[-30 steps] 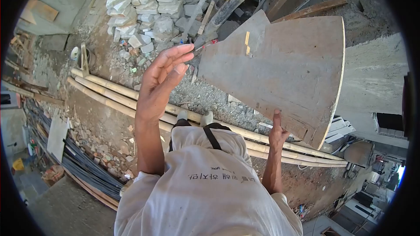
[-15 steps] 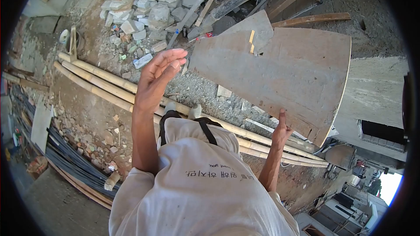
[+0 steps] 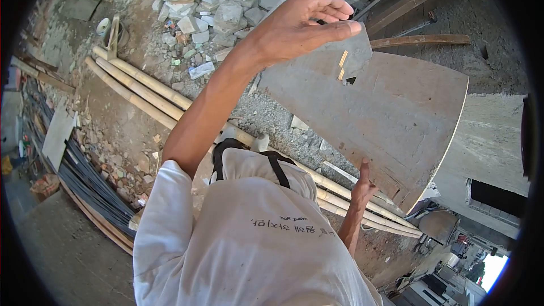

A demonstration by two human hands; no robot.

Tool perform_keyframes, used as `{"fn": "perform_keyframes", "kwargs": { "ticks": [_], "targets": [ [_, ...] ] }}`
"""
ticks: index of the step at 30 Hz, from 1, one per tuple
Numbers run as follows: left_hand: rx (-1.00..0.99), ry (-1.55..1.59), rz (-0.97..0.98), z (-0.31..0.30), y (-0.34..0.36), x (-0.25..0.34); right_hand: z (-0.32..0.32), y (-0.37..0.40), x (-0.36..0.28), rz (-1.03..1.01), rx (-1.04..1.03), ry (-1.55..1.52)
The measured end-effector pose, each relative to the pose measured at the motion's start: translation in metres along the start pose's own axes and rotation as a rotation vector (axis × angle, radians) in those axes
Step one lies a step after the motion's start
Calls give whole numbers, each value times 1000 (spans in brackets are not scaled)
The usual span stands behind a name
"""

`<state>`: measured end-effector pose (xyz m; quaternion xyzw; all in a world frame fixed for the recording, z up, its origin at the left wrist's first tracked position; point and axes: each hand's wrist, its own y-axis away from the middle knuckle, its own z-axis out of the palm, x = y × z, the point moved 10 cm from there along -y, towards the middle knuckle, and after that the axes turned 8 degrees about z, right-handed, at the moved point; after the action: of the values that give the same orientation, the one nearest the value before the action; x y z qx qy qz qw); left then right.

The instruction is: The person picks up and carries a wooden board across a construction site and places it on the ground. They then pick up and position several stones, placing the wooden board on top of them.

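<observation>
"What has moved?"

"The left hand (image 3: 309,25). It has swung up and across from beside the board's (image 3: 396,105) narrow end to in front of the grey patch (image 3: 358,55) on the far side. The right hand (image 3: 362,188) has kept its place at the near edge."

"How does the board lie?"

"Ahead of the body and off to the right. Its long axis runs crosswise, narrow end toward the left, broad curved edge out to the right."

"And which hand is nearer to what?"

"The right is toward the broad end, on the side facing the body. The left is nearer the narrow end, across the board's width from the other."

"Does either have hold of it?"

"The right does: thumb flat on the face, the other fingers out of sight, presumably underneath. The left looks unladen, fingers loosely bent and thumb held apart. From this angle, though, a light touch on the patch can't be ruled out."

"Anything close by?"

"Bamboo poles (image 3: 144,79) run along the ground past the feet, partly behind the right forearm, and stacked stones (image 3: 228,14) stand beyond."
</observation>
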<state>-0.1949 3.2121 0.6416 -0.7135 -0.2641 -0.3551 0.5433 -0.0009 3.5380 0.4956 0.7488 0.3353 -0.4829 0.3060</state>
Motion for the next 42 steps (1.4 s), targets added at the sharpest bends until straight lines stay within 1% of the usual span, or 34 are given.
{"fn": "perform_keyframes", "kwargs": {
  "ticks": [1,2,3,4,6,7,8,9,10,11,12,13,14,15,16,17,18,19,20,22,23,24,25,26,28,30,31,32,34,36,37,39,41,42],
  "targets": [
    [-7,2,17,13,-11,3,0,9,2,13,-34,-29],
    [-51,-45,65,34,-24,8,-6,19,4,-3,-6,-37],
    [-97,-82,124,56,-38,15,-8,25,10,20,2,21],
    [-116,-52,166,77,-52,20,-12,28,17,47,19,75],
    [-200,22,67,123,-74,11,-18,33,30,48,14,84],
    [-248,68,-17,143,-81,9,-24,36,30,40,53,64],
    [-274,75,9,166,-89,8,-21,39,36,84,-2,58],
    [-262,54,80,188,-96,2,-19,41,41,131,-61,53],
    [-250,35,146,202,-101,7,-24,41,41,134,-36,34],
    [-311,49,108,220,-101,0,-25,43,44,157,-48,64],
    [-338,56,109,233,-100,-1,-26,46,47,186,-65,95],
    [-477,109,69,254,-95,-6,-28,46,45,151,-56,80],
    [-613,160,18,273,-87,-12,-32,45,48,173,-49,67],
    [-701,151,19,283,-81,-16,-35,45,50,167,-67,87],
    [-721,146,-5,282,-76,-12,-36,45,52,162,-92,104],
    [-720,152,-44,278,-76,-9,-41,45,52,166,-62,134],
    [-712,155,-80,273,-74,-9,-44,45,51,182,-77,119],
    [-580,136,-2,260,-79,-2,-50,43,43,151,-69,145],
    [-583,117,-13,255,-79,-3,-54,39,32,116,-62,171],
    [-353,216,137,215,-95,24,-69,28,5,163,-38,104],
    [-344,202,116,201,-99,36,-77,18,-13,69,-37,77],
    [-306,321,47,183,-107,50,-85,6,-30,-29,-39,51],
    [-262,441,-17,166,-109,58,-89,-7,-49,-79,-51,40],
    [-245,428,-27,151,-104,63,-89,-23,-66,-130,-61,27],
    [-16,387,-36,108,-95,67,-75,-65,-88,-224,-111,-30],
    [212,461,-105,74,-76,52,-42,-92,-121,-395,-167,-309],
    [433,447,-251,60,-62,46,-21,-97,-136,-436,-178,-304],
    [646,424,-394,47,-47,40,4,-106,-141,-433,-225,-342],
    [521,269,-54,-1,-37,2,43,-121,-146,-448,-317,-296],
    [560,268,-81,-25,-28,6,74,-119,-159,-476,-454,-318],
    [563,216,-71,-41,-26,5,82,-123,-160,-469,-441,-330],
    [552,151,-67,-65,-20,3,102,-115,-172,-656,-437,-187],
    [644,81,-115,-89,-6,4,113,-119,-160,-615,-452,-247],
    [628,78,-125,-96,-4,3,117,-122,-148,-582,-479,-288]
  ]
}}
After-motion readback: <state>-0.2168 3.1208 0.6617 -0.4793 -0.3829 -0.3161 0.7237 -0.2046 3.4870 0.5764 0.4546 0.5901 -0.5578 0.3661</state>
